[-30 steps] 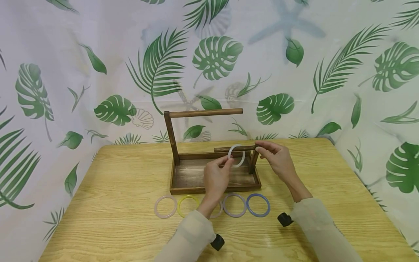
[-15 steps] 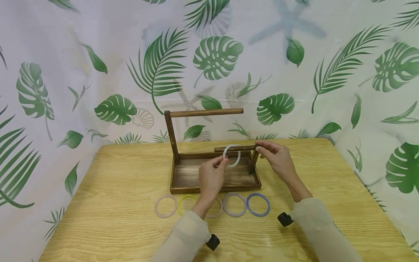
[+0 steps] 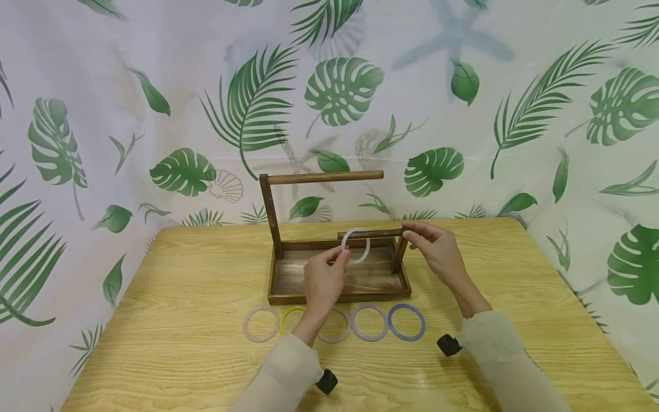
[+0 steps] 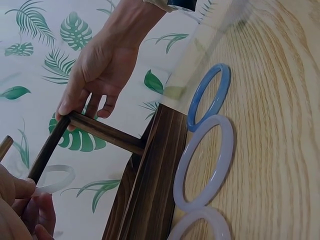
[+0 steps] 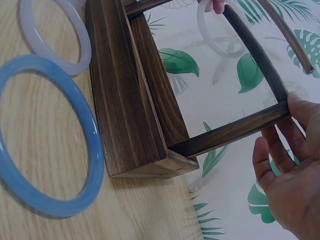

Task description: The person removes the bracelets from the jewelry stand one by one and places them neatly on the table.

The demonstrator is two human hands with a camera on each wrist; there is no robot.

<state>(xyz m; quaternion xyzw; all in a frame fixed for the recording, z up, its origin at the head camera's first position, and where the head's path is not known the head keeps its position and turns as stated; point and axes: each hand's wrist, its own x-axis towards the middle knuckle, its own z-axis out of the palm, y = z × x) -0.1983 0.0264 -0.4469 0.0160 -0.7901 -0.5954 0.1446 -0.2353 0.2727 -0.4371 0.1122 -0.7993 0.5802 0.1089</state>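
A whitish translucent bangle [image 3: 368, 250] is pinched between the thumb and fingers of my left hand [image 3: 323, 280]. It appears to hang around the lower rod [image 3: 383, 233] of a dark wooden bangle stand [image 3: 340, 298], near that rod's free left end. My right hand [image 3: 437, 252] pinches the corner where this rod meets its short post [image 5: 235, 131], thumb on one side and fingers on the other. In the left wrist view, the left fingers [image 4: 22, 187] hide part of the bangle and rod.
Before the stand several bangles lie in a row: pale pink [image 3: 261, 324], yellow [image 3: 291, 312], another pale one [image 3: 333, 326], lavender [image 3: 369, 322] and blue [image 3: 407, 322]. The left forearm partly covers the yellow one. A taller upper rod [image 3: 326, 177] juts out from the stand's left post.
My left hand has slid left along the lower rod with the whitish bangle, from near its middle toward the free end. My right hand stays at the stand's corner.
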